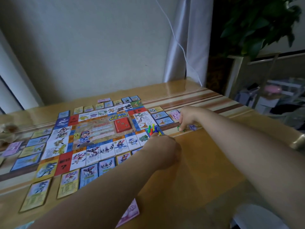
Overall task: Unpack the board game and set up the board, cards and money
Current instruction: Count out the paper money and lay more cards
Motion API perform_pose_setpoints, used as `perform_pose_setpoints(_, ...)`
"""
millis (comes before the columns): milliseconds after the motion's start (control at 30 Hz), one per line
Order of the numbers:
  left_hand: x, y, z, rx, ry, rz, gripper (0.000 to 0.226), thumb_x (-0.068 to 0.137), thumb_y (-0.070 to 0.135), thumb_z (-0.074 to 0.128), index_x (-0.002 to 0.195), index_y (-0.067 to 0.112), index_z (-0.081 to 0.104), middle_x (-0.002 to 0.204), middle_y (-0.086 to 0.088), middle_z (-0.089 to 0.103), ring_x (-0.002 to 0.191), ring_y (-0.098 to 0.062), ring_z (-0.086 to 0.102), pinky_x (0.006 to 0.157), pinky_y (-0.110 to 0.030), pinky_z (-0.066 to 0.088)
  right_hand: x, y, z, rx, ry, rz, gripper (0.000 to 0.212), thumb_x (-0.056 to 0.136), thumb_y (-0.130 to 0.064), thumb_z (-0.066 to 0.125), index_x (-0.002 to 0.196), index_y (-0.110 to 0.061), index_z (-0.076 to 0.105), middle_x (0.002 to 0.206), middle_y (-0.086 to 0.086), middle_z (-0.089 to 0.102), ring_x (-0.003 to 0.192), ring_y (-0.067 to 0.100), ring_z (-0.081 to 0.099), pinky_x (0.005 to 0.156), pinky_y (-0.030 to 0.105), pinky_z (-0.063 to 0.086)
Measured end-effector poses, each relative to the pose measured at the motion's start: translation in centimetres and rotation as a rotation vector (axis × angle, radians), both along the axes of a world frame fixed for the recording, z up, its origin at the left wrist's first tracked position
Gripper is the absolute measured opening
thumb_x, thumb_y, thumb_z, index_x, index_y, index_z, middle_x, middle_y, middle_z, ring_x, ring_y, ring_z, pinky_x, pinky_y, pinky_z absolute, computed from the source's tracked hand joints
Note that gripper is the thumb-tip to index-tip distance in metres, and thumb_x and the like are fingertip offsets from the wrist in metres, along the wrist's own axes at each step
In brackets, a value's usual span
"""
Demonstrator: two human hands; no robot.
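The colourful game board point(97, 134) lies flat on the wooden table point(206, 162), ringed by several property cards point(68, 183). A red card deck point(123, 125) sits near the board's middle. Several coloured pawns point(152, 128) stand on the board's right corner. My left hand point(162, 150) reaches that corner, its fingertips at the pawns; what it holds is hidden. My right hand point(187, 118) pinches small green pieces point(179, 128) on the table right of the board. A purple piece point(192, 127) lies beside them. A pink banknote point(130, 212) pokes out under my left forearm.
Pink notes point(175, 114) lie at the far right of the card row, and more point(12, 148) at the left edge. A white cable point(179, 45) hangs down the wall by a curtain. A potted plant point(257, 25) and cluttered shelves stand right of the table.
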State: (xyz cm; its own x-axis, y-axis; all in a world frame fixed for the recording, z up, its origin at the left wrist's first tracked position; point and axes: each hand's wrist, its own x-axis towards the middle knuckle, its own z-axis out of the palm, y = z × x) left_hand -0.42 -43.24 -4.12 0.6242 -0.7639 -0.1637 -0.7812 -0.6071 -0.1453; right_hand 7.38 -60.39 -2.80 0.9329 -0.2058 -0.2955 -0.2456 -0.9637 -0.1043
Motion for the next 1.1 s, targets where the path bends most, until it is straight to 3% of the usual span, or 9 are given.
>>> perform_pose_setpoints(267, 0.0, 0.3, -0.4, -0.043, 0.022, -0.002, 0.031, 0.099, 0.03, 0.037, 0.12, 0.022, 0.059, 0.12, -0.002, 0.057, 0.105, -0.022, 0.055, 0.104, -0.044, 0.034, 0.7, 0.5, 0.8, -0.07, 0.135, 0.017, 0.056, 0.074, -0.037, 0.078, 0.117, -0.005, 0.064, 0.117, 0.007, 0.065, 0.102, 0.023, 0.062, 0.093, 0.034, 0.049)
perform_pose_setpoints(400, 0.0, 0.3, -0.4, -0.031, 0.034, 0.001, 0.033, 0.1, 0.031, 0.037, 0.124, 0.021, 0.057, 0.125, -0.003, 0.055, 0.111, -0.023, 0.054, 0.108, -0.047, 0.03, 0.6, 1.0, 0.9, -0.094, 0.156, 0.021, 0.052, 0.078, -0.035, 0.075, 0.117, -0.004, 0.063, 0.116, 0.006, 0.065, 0.09, 0.02, 0.058, 0.082, 0.03, 0.047)
perform_pose_setpoints(600, 0.0, 0.3, -0.5, -0.021, 0.035, -0.002, 0.034, 0.1, 0.031, 0.037, 0.126, 0.021, 0.055, 0.125, -0.004, 0.054, 0.114, -0.024, 0.052, 0.109, -0.05, 0.028, 0.4, 1.4, 0.5, -0.102, 0.12, 0.048, 0.041, 0.081, -0.026, 0.073, 0.113, -0.003, 0.065, 0.107, 0.007, 0.067, 0.094, 0.022, 0.063, 0.083, 0.032, 0.049)
perform_pose_setpoints(800, -0.2, 0.2, -0.4, -0.017, 0.028, 0.0, 0.032, 0.1, 0.029, 0.038, 0.125, 0.019, 0.056, 0.125, -0.004, 0.054, 0.114, -0.024, 0.052, 0.11, -0.05, 0.025, -0.1, 1.3, 0.5, -0.083, 0.106, 0.044, 0.043, 0.082, -0.026, 0.073, 0.117, -0.002, 0.062, 0.114, 0.009, 0.066, 0.103, 0.024, 0.063, 0.086, 0.033, 0.049)
perform_pose_setpoints(867, -0.3, 0.2, -0.3, -0.025, 0.036, 0.001, 0.032, 0.1, 0.027, 0.037, 0.125, 0.018, 0.056, 0.124, -0.005, 0.054, 0.115, -0.024, 0.052, 0.111, -0.051, 0.024, -0.1, 1.3, 0.5, -0.089, 0.113, 0.046, 0.038, 0.082, -0.027, 0.072, 0.108, -0.001, 0.063, 0.105, 0.007, 0.065, 0.093, 0.022, 0.062, 0.08, 0.032, 0.048)
perform_pose_setpoints(933, -0.2, 0.2, -0.4, -0.019, 0.036, 0.004, 0.033, 0.1, 0.027, 0.037, 0.126, 0.019, 0.055, 0.126, -0.005, 0.053, 0.117, -0.024, 0.051, 0.112, -0.052, 0.023, -0.2, 1.5, 0.6, -0.108, 0.11, 0.057, 0.024, 0.084, -0.026, 0.071, 0.083, -0.005, 0.059, 0.082, 0.004, 0.06, 0.072, 0.017, 0.056, 0.068, 0.029, 0.044)
perform_pose_setpoints(1000, -0.2, 0.2, -0.3, -0.019, 0.013, -0.001, 0.032, 0.1, 0.027, 0.037, 0.125, 0.019, 0.055, 0.125, -0.005, 0.054, 0.116, -0.024, 0.051, 0.112, -0.052, 0.025, -0.4, 1.8, 0.7, -0.114, 0.106, 0.06, 0.027, 0.085, -0.025, 0.069, 0.07, -0.01, 0.052, 0.072, 0.002, 0.055, 0.062, 0.014, 0.05, 0.06, 0.026, 0.041)
perform_pose_setpoints(1100, -0.3, 0.5, -0.1, -0.034, -0.006, 0.004, 0.033, 0.099, 0.028, 0.04, 0.128, 0.021, 0.054, 0.13, -0.003, 0.052, 0.122, -0.023, 0.048, 0.114, -0.052, 0.02, -1.7, 2.2, 1.5, -0.075, 0.076, 0.119, 0.018, 0.086, -0.023, 0.068, 0.084, -0.007, 0.06, 0.084, 0.003, 0.061, 0.068, 0.015, 0.052, 0.06, 0.025, 0.04)
